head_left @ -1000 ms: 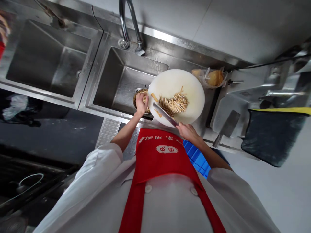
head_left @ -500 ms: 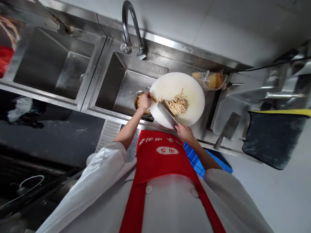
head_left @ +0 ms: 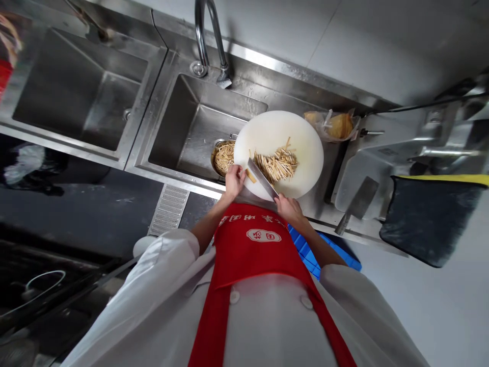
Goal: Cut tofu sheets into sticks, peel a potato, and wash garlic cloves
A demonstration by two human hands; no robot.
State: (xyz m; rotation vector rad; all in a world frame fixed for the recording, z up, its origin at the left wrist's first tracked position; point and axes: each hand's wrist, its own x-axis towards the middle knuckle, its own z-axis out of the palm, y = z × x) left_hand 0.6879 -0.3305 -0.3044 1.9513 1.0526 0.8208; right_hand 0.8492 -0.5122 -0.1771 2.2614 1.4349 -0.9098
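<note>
A round white cutting board (head_left: pixel 275 135) rests on the counter beside the right sink basin. A heap of pale tan strips (head_left: pixel 278 164) lies on it. My right hand (head_left: pixel 289 208) grips the handle of a cleaver (head_left: pixel 262 179), whose blade lies flat across the board's near edge. My left hand (head_left: pixel 234 178) is at the board's near left edge, fingertips on a small tan piece (head_left: pixel 250 176) next to the blade. A metal bowl (head_left: pixel 223 157) with more cut strips sits in the sink just left of the board.
A double steel sink (head_left: pixel 168 117) with a tall tap (head_left: pixel 208 38) runs along the wall. A plastic bag of tan blocks (head_left: pixel 335 125) lies behind the board. A second cleaver (head_left: pixel 357 204) rests on the counter at right. A blue crate (head_left: pixel 317 252) sits below.
My left hand came back from the bowl in the sink to the board's near edge, onto a tan piece. The cleaver drew slightly nearer to me.
</note>
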